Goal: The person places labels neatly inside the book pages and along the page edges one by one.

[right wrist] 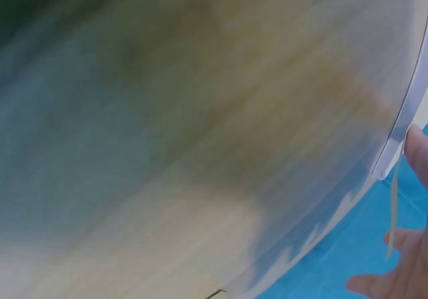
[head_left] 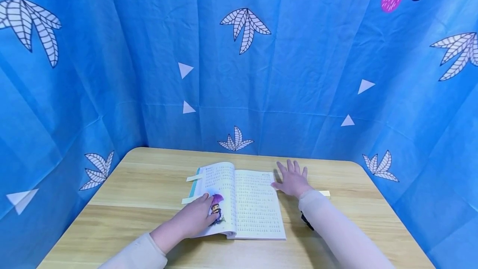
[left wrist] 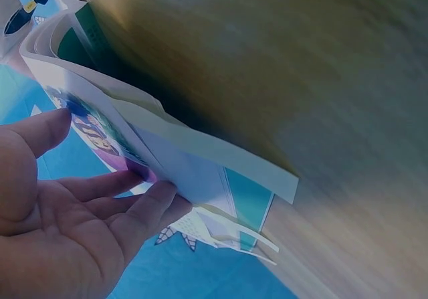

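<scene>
An open book (head_left: 258, 206) with printed pages lies on the wooden table. On its left page, beside a cartoon figure under a purple umbrella, rests my left hand (head_left: 194, 218). In the left wrist view, the thumb and relaxed fingers of that left hand (left wrist: 80, 225) touch the page, and pale paper strips (left wrist: 267, 174) stick out past the teal cover. My right hand (head_left: 293, 181) is at the book's upper right edge, fingers spread and thumb touching the page edge. The right wrist view shows a thin strip (right wrist: 393, 205) near this hand; whether it is touched I cannot tell.
Two paper strips (head_left: 194, 177) project from the book's left side. Another pale strip (head_left: 325, 193) lies on the table, partly hidden by the right sleeve. A blue patterned curtain (head_left: 298, 74) hangs behind and at both sides of the table (head_left: 130, 194).
</scene>
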A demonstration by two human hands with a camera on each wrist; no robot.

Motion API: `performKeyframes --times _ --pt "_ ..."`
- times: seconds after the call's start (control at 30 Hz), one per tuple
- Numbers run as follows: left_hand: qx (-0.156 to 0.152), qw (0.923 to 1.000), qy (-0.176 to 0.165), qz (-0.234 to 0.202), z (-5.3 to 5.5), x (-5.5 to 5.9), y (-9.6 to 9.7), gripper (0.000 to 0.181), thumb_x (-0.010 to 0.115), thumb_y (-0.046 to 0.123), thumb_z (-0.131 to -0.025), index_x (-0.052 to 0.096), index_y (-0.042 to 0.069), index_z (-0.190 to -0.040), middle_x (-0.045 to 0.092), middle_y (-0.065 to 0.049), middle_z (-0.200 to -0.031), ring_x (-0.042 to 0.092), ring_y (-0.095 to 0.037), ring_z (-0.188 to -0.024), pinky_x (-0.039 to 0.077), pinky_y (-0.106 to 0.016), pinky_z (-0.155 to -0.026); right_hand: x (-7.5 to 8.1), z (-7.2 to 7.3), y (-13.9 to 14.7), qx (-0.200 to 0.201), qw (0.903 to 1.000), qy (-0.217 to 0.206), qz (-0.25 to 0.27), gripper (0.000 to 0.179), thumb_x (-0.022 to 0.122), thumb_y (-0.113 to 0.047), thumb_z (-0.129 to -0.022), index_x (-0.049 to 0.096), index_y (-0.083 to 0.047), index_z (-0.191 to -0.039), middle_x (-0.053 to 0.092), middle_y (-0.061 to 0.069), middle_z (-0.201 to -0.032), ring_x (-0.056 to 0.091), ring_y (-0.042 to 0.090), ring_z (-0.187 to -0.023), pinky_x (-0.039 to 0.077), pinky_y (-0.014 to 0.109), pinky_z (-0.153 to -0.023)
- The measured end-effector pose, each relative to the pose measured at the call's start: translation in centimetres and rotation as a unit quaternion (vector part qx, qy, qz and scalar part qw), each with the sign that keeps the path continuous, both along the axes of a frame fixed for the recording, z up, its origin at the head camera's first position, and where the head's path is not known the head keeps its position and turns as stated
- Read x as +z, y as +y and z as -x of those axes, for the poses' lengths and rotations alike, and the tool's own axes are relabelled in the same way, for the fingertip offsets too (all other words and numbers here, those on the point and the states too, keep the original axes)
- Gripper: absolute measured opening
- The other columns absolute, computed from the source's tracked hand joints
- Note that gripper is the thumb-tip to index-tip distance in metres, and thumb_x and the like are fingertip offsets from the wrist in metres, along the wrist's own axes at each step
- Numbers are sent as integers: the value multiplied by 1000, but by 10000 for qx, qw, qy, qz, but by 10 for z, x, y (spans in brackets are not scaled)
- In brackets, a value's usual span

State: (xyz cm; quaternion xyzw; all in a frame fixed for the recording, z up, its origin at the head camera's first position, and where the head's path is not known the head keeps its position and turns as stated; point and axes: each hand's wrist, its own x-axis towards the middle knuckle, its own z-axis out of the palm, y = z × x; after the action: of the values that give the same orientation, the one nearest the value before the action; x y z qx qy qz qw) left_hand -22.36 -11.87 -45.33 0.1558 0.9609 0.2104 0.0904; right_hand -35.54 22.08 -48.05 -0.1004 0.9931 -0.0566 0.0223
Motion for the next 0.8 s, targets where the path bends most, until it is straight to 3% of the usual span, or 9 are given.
performKeyframes --times 0.8 --pt "-41 10000 26 17 0 -2 0 66 62 37 -99 47 -10 -142 42 -31 -148 40 -44 -139 36 -57 -112 2 -9 2 56 9996 -258 -120 85 52 -70 -92 23 -28 -161 12 26 -163 4 51 -148 -2 77 -111"
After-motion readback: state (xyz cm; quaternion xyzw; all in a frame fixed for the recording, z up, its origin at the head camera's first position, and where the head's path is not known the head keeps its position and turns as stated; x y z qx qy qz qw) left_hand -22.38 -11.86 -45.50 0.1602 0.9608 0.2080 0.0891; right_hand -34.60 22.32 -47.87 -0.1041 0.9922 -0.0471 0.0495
